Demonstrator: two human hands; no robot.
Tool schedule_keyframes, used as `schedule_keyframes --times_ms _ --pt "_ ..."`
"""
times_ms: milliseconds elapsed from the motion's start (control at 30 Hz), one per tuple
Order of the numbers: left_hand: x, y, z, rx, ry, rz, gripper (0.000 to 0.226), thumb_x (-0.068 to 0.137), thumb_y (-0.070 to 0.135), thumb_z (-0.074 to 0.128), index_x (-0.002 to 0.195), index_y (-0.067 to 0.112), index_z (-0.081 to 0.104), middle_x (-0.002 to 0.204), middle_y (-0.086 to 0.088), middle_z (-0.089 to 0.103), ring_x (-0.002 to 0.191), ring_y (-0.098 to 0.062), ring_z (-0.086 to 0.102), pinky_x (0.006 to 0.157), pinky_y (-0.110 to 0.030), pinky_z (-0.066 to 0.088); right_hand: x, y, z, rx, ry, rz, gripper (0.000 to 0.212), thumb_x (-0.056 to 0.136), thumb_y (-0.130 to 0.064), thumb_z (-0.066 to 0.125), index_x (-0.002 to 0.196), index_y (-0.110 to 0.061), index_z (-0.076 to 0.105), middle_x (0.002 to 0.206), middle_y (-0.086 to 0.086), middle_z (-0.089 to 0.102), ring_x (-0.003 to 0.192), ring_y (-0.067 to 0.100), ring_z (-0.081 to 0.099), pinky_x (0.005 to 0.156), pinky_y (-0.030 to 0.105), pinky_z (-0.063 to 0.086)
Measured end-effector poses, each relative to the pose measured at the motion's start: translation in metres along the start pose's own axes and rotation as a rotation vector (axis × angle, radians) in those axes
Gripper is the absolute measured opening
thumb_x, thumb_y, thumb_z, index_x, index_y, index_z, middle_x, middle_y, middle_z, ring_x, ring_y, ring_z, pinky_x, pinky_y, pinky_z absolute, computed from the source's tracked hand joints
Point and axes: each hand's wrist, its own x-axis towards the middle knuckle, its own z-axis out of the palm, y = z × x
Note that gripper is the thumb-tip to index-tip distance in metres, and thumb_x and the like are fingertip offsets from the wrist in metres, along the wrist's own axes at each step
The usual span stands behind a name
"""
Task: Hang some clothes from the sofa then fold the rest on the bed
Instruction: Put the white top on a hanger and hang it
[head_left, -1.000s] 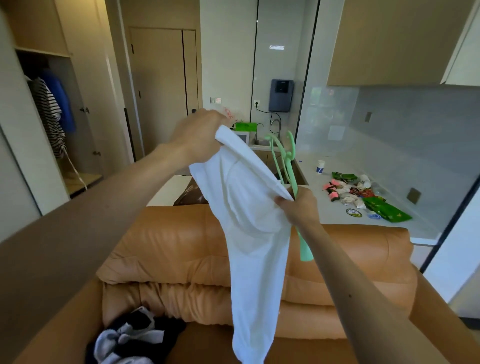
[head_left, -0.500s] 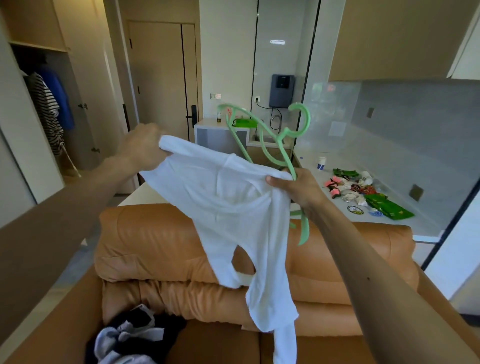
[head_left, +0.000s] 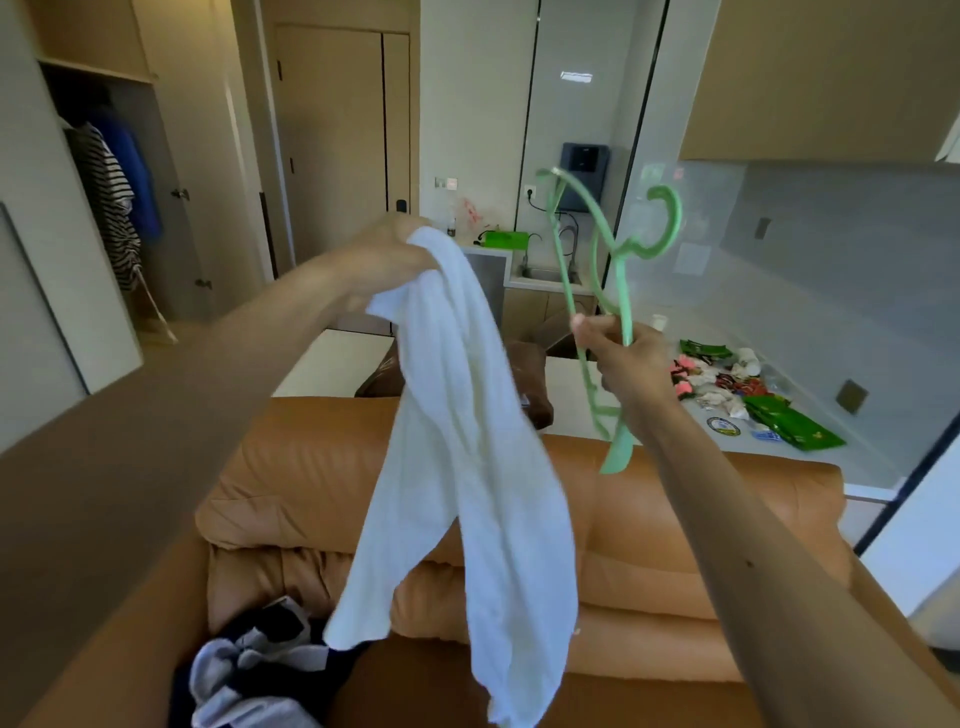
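Over by the wall, well beyond the left hand, the open wardrobe already holds a striped top and a blue one on its rail, which is likely where this garment is headed. The left hand's fingers are bunched shut on one top edge of the white shirt, lifting it so the rest falls free below the knuckles; its long axis runs nearly straight down, splitting into two hanging lobes whose ends point at the sofa seat. Beneath those fingers, on the tan sofa, a dark and grey clothes pile waits its turn. Apart from the shirt, with a clear gap between, the right hand is closed round the green hangers, more than one, I think, pinched near mid-length. Their hook curls above the fingertips and the long arm slants down past the wrist, kept clear of the cloth, probably so an arm can be fed into the neck opening.
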Motion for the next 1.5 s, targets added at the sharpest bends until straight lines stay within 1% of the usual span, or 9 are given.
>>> schedule_keyframes --times_ms 167,333,500,633,833,967,1167,1333,1500 --pt "0.007 0.026 0.054 0.121 -0.203 0.080 0.022 0.086 -0.004 0.057 0.076 0.014 0.052 0.073 0.003 0.048 0.064 -0.008 0.046 0.053 -0.018 0.035 -0.016 -0.010 0.040 0.166 -0.299 0.025 0.038 0.087 -0.012 0.077 0.123 -0.014 0.068 0.106 0.001 0.076 0.087 0.007 0.074 0.068 0.022 0.056" --pt "0.016 0.014 0.062 0.075 -0.210 0.036 0.026 0.077 0.006 0.079 0.085 0.012 0.055 0.089 -0.004 0.053 0.082 -0.016 0.048 0.068 -0.028 0.036 -0.007 -0.003 0.061 -0.005 -0.239 -0.010 0.026 0.088 -0.012 0.076 0.099 0.009 0.069 0.086 0.018 0.071 0.075 0.025 0.067 0.068 0.036 0.051" --pt "0.000 -0.048 0.059 -0.085 -0.322 -0.088 0.044 0.072 0.014 0.089 0.109 0.011 0.065 0.107 -0.002 0.073 0.098 -0.018 0.069 0.084 -0.036 0.058 0.001 -0.011 0.057 0.062 -0.093 -0.001 0.019 0.096 -0.009 0.063 0.086 -0.021 0.072 0.079 -0.002 0.073 0.070 0.011 0.069 0.061 0.029 0.056" --pt "-0.018 -0.102 0.094 -0.115 -0.369 -0.126 0.037 0.080 0.028 0.084 0.113 0.019 0.071 0.105 0.010 0.075 0.096 -0.002 0.070 0.085 -0.021 0.056 0.012 -0.018 0.052 0.141 0.010 0.067 0.008 0.095 -0.012 0.061 0.093 -0.018 0.066 0.090 0.007 0.069 0.079 0.022 0.066 0.068 0.033 0.053" --pt "-0.028 -0.138 0.124 -0.446 -0.180 -0.294 0.016 0.102 0.028 0.057 0.108 0.020 0.070 0.102 0.002 0.076 0.106 -0.026 0.068 0.089 -0.034 0.057 0.024 -0.020 0.017 0.140 0.129 0.100 0.011 0.092 -0.018 0.066 0.102 -0.015 0.067 0.093 0.007 0.070 0.084 0.026 0.067 0.071 0.039 0.055" --pt "-0.007 -0.091 0.107 -0.218 -0.003 0.011 0.025 0.106 0.022 0.045 0.104 0.014 0.069 0.095 -0.011 0.070 0.089 -0.014 0.062 0.081 -0.033 0.049 0.022 -0.015 -0.018 0.058 0.135 0.076 0.015 0.082 -0.020 0.079 0.094 -0.020 0.069 0.093 0.006 0.073 0.086 0.026 0.072 0.077 0.042 0.060" --pt "0.013 -0.010 0.099 -0.036 -0.145 0.374 0.025 0.101 0.018 0.053 0.095 -0.001 0.068 0.085 -0.013 0.067 0.079 -0.012 0.060 0.070 -0.029 0.041 0.012 -0.016 -0.027 0.072 0.001 0.001 0.039 0.084 -0.017 0.078 0.121 -0.027 0.070 0.109 -0.004 0.075 0.058 -0.002 0.055 0.060 0.023 0.040" --pt "0.012 0.020 0.111 -0.053 -0.248 0.437 0.017 0.097 0.007 0.059 0.095 0.005 0.076 0.093 -0.011 0.076 0.080 -0.024 0.070 0.076 -0.030 0.050 -0.008 -0.006 -0.002 0.115 -0.288 0.042 0.031 0.082 -0.005 0.079 0.110 -0.017 0.072 0.101 0.002 0.077 0.088 0.017 0.073 0.072 0.031 0.056" --pt "0.008 0.001 0.110 -0.004 -0.261 0.317 0.011 0.093 0.012 0.068 0.092 0.001 0.070 0.079 -0.012 0.072 0.067 -0.010 0.062 0.065 -0.023 0.045 -0.004 0.010 0.009 0.003 -0.181 -0.009 0.010 0.085 -0.005 0.076 0.088 0.003 0.070 0.072 0.010 0.065 0.062 0.013 0.060 0.056 0.021 0.046"
